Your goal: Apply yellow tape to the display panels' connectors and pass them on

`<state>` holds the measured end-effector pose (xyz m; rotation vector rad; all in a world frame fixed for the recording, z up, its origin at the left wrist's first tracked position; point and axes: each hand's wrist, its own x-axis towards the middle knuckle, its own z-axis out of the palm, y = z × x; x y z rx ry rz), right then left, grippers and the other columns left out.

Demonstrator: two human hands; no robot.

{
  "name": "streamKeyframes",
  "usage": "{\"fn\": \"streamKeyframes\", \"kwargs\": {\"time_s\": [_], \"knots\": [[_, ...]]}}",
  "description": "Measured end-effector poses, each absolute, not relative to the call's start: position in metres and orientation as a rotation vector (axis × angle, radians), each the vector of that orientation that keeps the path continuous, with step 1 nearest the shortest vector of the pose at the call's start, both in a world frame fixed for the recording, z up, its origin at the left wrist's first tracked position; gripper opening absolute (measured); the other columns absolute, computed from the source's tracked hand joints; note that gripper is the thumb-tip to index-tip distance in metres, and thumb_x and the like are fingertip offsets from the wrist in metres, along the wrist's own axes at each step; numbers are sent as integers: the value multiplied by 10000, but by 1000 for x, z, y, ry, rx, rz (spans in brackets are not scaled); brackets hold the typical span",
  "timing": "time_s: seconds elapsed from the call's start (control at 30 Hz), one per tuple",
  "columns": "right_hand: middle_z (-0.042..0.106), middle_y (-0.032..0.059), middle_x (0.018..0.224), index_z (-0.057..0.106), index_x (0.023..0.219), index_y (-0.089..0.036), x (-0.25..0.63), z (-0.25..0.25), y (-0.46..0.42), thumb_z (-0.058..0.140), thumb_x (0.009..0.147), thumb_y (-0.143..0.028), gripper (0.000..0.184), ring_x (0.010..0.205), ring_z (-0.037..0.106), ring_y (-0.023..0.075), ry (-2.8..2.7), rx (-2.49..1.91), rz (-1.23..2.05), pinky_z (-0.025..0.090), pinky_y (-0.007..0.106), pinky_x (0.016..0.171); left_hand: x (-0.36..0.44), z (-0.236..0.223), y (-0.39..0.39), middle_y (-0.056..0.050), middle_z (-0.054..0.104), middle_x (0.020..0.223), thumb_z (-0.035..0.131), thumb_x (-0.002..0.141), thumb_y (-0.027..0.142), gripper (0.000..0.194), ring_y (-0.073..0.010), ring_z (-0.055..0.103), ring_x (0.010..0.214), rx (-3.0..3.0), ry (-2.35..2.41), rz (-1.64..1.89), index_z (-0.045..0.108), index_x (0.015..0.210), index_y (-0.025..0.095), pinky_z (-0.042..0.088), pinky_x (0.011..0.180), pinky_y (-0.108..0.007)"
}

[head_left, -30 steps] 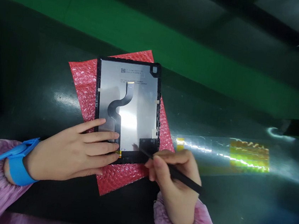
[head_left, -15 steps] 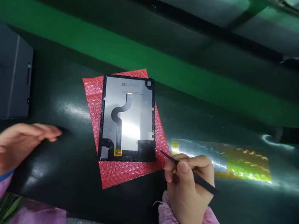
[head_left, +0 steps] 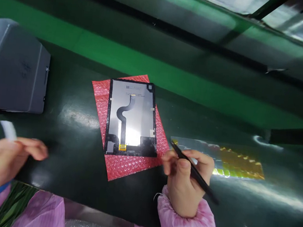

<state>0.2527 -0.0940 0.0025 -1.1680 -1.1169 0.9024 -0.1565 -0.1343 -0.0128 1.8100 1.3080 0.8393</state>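
A tablet display panel (head_left: 139, 123) lies back side up, with a curved black ribbon cable (head_left: 124, 128) along it. Under it is a sheet of red bubble wrap (head_left: 118, 169), set at an angle. My right hand (head_left: 187, 182) is closed around black tweezers (head_left: 197, 176), their tips pointing up and left, just right of the bubble wrap. At the lower left, apart from the panel, my left hand (head_left: 7, 159) is slightly blurred. A small white strip (head_left: 9, 130) sticks up from between its thumb and fingers.
Beside my right hand lies a clear film sheet with yellow-orange tape pieces (head_left: 241, 162). A grey plastic bin (head_left: 15, 70) stands at the left on the dark green table (head_left: 67, 169). At the far right is a black bar-shaped object (head_left: 295, 139).
My left hand has moved left and down, and a white strip now shows in it. The tweezers' tips point more upward. The whole view has shifted a little.
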Motion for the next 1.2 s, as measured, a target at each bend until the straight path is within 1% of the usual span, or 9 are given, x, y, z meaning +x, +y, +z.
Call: {"fn": "streamKeyframes", "kwargs": {"time_s": [0.07, 0.1, 0.23, 0.37, 0.47, 0.53, 0.63, 0.77, 1.2], "knots": [[764, -3, 847, 569, 1083, -287, 246, 8, -93, 504, 1027, -356, 110, 470, 575, 99, -1239, -1103, 963, 393, 219, 415, -105, 4, -124, 0, 783, 863, 382, 1035, 196, 388, -175, 750, 751, 1594, 1105, 818, 614, 1308, 344, 614, 645, -261], [773, 16, 898, 586, 1073, -284, 242, 12, -92, 486, 1034, -352, 127, 514, 608, 107, -1326, -1089, 1009, 410, 225, 429, -81, 11, -119, -37, 784, 869, 417, 1025, 183, 369, -146, 731, 649, 1520, 957, 761, 596, 1334, 273, 596, 593, -228], [773, 34, 970, 612, 870, -239, 222, 36, -83, 750, 869, -292, 148, 587, 634, 111, -1603, -1085, 1255, 489, 244, 515, -14, 25, -96, -60, 782, 861, 451, 998, 186, 357, -81, 642, 477, 1463, 726, 534, 551, 1340, 169, 530, 499, -176], [751, 0, 798, 531, 747, -227, 211, 51, -69, 817, 789, -266, 292, 593, 646, 125, -1572, -1161, 1386, 459, 237, 504, 10, 25, -79, -90, 776, 845, 453, 996, 239, 293, -72, 608, 446, 1423, 659, 457, 563, 1236, 112, 495, 483, -174], [727, -7, 742, 435, 689, -228, 213, 54, -51, 805, 791, -257, 385, 645, 668, 145, -1486, -1208, 1378, 477, 255, 558, 13, 25, -63, -56, 756, 744, 414, 1018, 297, 396, -89, 605, 431, 1352, 603, 394, 472, 1360, 105, 503, 487, -195], [696, -21, 726, 388, 693, -237, 217, 55, -34, 798, 790, -263, 423, 613, 634, 129, -1402, -1212, 1293, 454, 247, 538, 9, 24, -49, -2, 706, 621, 409, 1020, 311, 397, -100, 600, 429, 1478, 661, 383, 502, 1354, 117, 472, 470, -189], [666, -32, 726, 382, 723, -245, 216, 50, -7, 804, 772, -281, 426, 606, 587, 118, -1476, -1213, 1172, 430, 246, 539, -5, 20, -26, -8, 709, 654, 449, 995, 287, 291, -119, 645, 538, 1944, 913, 525, 673, 1118, 147, 455, 533, -208], [654, -33, 729, 363, 744, -253, 205, 30, 19, 770, 795, -322, 417, 647, 587, 134, -1724, -1168, 1291, 469, 289, 646, -25, 8, -5, -37, 753, 810, 414, 1010, 282, 313, -154, 691, 684, 2355, 1118, 637, 697, 956, 159, 473, 632, -249], [606, -41, 748, 334, 771, -260, 198, 3, 29, 674, 873, -287, 355, 662, 544, 131, -1855, -1135, 1365, 428, 283, 659, -27, 1, 2, -31, 637, 808, 391, 1034, 250, 295, -183, 584, 725, 2780, 968, 453, 662, 1136, 194, 418, 677, -302]]}}
